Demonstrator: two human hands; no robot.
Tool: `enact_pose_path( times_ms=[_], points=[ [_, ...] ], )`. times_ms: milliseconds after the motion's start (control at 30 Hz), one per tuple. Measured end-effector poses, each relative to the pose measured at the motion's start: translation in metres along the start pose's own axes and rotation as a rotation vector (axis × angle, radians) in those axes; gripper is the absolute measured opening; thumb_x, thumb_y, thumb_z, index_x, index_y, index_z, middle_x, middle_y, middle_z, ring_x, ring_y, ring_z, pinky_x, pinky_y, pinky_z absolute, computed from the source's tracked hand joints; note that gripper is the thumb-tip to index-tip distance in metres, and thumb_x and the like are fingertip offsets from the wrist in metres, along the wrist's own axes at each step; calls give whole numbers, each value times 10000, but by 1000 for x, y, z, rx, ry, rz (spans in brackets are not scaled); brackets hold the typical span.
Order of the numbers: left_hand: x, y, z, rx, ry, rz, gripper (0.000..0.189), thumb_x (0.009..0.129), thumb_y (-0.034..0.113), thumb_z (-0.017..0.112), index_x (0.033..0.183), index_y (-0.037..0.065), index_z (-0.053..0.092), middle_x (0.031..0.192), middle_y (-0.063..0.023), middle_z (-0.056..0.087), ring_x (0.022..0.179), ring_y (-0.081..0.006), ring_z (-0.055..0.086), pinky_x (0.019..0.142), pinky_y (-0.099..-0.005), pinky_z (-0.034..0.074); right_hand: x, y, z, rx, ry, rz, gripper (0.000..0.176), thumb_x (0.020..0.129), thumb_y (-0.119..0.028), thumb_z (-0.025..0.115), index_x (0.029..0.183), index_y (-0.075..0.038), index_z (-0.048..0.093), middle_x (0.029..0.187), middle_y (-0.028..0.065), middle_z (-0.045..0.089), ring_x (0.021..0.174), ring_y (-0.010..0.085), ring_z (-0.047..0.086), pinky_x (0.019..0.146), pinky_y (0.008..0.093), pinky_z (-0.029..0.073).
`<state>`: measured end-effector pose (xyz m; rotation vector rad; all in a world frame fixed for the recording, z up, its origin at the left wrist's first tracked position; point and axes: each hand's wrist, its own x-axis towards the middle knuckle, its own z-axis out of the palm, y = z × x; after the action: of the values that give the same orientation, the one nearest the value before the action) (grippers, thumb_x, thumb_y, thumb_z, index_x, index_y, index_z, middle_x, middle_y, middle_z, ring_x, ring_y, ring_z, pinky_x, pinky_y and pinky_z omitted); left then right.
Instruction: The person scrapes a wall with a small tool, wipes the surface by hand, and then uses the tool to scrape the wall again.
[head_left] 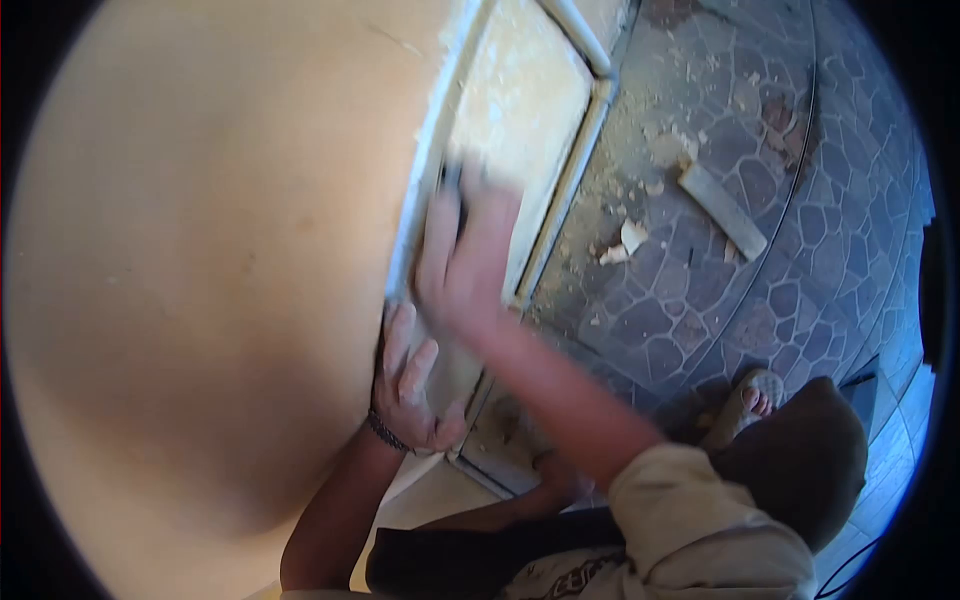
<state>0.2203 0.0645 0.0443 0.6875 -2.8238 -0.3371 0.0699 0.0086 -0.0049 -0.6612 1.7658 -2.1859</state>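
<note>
My right hand [465, 255] is closed round a small dark tool [452, 178], blurred by motion, against the narrow ledge beside the tan wall [200, 220]. Only part of the tool shows between the fingers, so its shape is unclear. Lower down, my left hand [408, 385], with a dark bracelet at the wrist, rests against the wall's edge near the end of a pale strip [408, 225]. Its fingers are spread and dusty and hold nothing visible. A pale, patchy panel [525, 95] lies beyond my right hand.
Pipe-like trim [570, 190] borders the panel. On the stone-patterned floor [660, 320] lie a flat pale piece [722, 212], broken flakes [625, 243] and crumbs. A thin cable [812, 110] crosses the floor. A sandalled foot [757, 400] shows beside a dark rounded shape [800, 455].
</note>
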Motion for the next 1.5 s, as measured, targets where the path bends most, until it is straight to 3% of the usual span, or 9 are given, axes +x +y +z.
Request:
enact_pose_path(
  times_ms=[267,367,567,667,833,1067,1200,1300,1500],
  points=[
    [-8,1,1,-24,-7,-10,764,855,456,548,1434,14,317,1441,-388,278,1316,-549,332,1087,-609,272,16,21,4,-216,-16,-177,253,936,-41,491,1157,77,520,938,232,517,895,370,465,825,445,392],
    [11,-10,-1,-2,34,44,787,859,493,552,1436,13,316,1441,-389,276,1316,-550,331,1085,-611,274,-60,3,7,69,32,110,188,921,-38,491,1076,57,538,919,246,508,834,385,433,742,470,358],
    [1,-3,3,-1,21,30,806,858,532,556,1436,21,324,1442,-380,282,1310,-551,337,1079,-616,282,29,29,11,3,103,-26,240,923,-38,488,1138,59,532,934,235,535,857,385,449,763,463,381],
    [0,-1,0,11,15,19,814,853,545,564,1433,23,330,1442,-374,285,1310,-549,338,1076,-615,286,-42,14,11,93,100,-18,242,923,-41,486,1136,67,529,901,226,531,859,382,464,749,462,388],
    [-3,-1,3,19,-11,18,827,852,563,567,1426,14,337,1439,-373,296,1307,-549,342,1074,-617,286,50,30,8,34,110,28,142,924,-72,494,952,62,529,873,233,524,837,405,464,736,472,393],
    [1,-2,1,26,-3,35,842,838,555,587,1426,13,324,1425,-393,298,1301,-568,333,1068,-622,288,-17,26,9,83,109,-107,210,899,-84,540,1065,43,557,852,222,515,748,381,472,675,497,397],
    [3,0,1,33,-10,19,864,820,539,613,1435,14,308,1431,-393,288,1305,-566,329,1067,-631,283,54,40,12,-58,123,39,194,960,-129,418,883,31,497,852,218,494,819,366,458,737,463,382],
    [2,-1,-2,17,-16,18,868,815,543,620,1438,23,311,1434,-392,283,1306,-559,334,1068,-634,280,-68,9,0,18,-116,290,323,964,-123,421,1171,81,562,962,249,586,838,370,520,774,475,398],
    [0,-3,2,33,-18,23,887,819,582,601,1442,20,312,1431,-387,296,1305,-550,346,1074,-624,281,20,62,10,-45,116,158,269,982,-187,418,893,40,532,806,222,496,775,384,474,717,445,384]
  ],
)
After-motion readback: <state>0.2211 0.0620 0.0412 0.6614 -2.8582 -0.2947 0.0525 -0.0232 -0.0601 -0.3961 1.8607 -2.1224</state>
